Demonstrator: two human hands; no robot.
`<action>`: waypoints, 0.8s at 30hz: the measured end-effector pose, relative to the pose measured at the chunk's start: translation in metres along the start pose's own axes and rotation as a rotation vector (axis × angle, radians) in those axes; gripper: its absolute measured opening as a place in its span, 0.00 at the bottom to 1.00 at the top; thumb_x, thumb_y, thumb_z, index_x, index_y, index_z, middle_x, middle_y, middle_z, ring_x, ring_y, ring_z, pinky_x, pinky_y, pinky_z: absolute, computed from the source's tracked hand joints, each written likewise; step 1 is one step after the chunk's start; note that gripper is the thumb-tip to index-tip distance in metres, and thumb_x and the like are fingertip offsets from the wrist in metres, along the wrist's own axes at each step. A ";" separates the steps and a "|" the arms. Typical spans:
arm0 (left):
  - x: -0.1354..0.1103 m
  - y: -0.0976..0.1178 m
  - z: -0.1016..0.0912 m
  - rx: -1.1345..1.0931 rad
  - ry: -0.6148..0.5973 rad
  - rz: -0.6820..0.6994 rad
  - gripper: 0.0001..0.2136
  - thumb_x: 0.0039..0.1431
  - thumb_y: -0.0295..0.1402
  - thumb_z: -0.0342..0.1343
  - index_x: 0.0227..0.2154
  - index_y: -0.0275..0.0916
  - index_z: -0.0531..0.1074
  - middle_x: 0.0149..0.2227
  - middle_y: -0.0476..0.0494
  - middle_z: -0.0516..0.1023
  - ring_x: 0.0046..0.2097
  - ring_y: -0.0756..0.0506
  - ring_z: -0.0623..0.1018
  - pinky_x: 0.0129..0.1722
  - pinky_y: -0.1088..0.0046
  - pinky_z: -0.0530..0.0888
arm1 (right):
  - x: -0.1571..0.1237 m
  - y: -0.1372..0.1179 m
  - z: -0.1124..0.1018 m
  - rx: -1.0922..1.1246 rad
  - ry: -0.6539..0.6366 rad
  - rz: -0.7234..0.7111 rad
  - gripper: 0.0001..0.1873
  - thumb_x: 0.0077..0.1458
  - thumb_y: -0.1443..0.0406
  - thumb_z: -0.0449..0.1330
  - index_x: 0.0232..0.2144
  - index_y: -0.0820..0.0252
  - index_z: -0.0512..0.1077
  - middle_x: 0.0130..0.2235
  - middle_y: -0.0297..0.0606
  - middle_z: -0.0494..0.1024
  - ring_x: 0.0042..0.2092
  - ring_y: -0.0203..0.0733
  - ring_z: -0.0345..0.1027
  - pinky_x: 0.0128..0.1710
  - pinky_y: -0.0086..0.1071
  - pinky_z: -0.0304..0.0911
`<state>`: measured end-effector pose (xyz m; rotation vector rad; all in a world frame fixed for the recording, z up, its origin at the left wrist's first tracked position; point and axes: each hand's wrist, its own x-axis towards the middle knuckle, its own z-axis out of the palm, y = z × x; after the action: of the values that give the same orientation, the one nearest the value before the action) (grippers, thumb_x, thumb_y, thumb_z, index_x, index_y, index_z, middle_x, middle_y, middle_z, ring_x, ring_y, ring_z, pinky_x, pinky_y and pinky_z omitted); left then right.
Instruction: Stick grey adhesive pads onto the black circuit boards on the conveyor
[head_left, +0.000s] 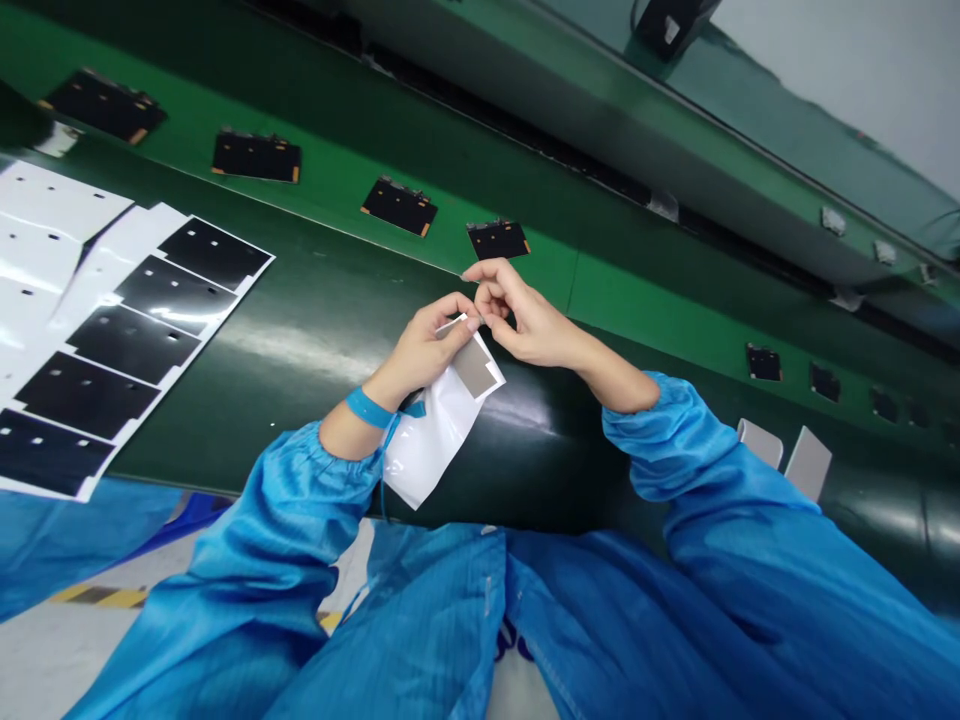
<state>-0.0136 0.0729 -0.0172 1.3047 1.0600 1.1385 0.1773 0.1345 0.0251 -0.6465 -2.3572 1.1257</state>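
My left hand (427, 350) pinches a white sticker sheet (431, 445) by its upper end, thumb on top. A grey rectangular sticker (476, 368) with a white border lies at that end, and the glossy white rest of the sheet hangs down towards me. My right hand (525, 315) is closed in a pinch at the sheet's top corner, its fingertips meeting those of my left hand. What exactly lies between the right fingertips is mostly hidden. Just beyond my hands, a black flat panel with orange tabs (498, 240) lies on the green belt (600, 290).
Several more black panels (400, 205) lie spaced along the belt. Sheets of black stickers (135, 345) spread over the dark green work surface (315, 300) at left. Two light grey plates (808, 463) stand near my right sleeve. A dark rail (517, 135) runs behind the belt.
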 end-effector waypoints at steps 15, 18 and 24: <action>0.001 0.000 -0.004 -0.039 0.071 -0.112 0.10 0.62 0.42 0.63 0.35 0.42 0.71 0.25 0.54 0.67 0.24 0.51 0.66 0.25 0.75 0.63 | 0.035 0.083 -0.057 -0.261 0.022 0.261 0.28 0.60 0.67 0.56 0.62 0.59 0.63 0.37 0.34 0.78 0.37 0.40 0.70 0.46 0.36 0.68; 0.001 0.002 -0.004 -0.015 0.071 -0.110 0.09 0.62 0.40 0.62 0.35 0.42 0.71 0.25 0.54 0.67 0.25 0.51 0.66 0.25 0.75 0.64 | 0.031 0.088 -0.057 -0.305 -0.015 0.252 0.30 0.58 0.68 0.55 0.63 0.60 0.62 0.38 0.36 0.79 0.38 0.41 0.69 0.46 0.35 0.67; 0.001 0.003 -0.004 -0.004 0.068 -0.109 0.09 0.63 0.41 0.62 0.35 0.42 0.71 0.27 0.53 0.68 0.26 0.50 0.66 0.26 0.75 0.64 | 0.020 0.097 -0.066 -0.333 -0.062 0.177 0.28 0.60 0.70 0.53 0.63 0.61 0.61 0.38 0.37 0.77 0.37 0.41 0.68 0.45 0.36 0.66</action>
<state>-0.0172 0.0747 -0.0140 1.1980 1.1638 1.1083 0.2204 0.2389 -0.0115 -0.9634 -2.6086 0.8363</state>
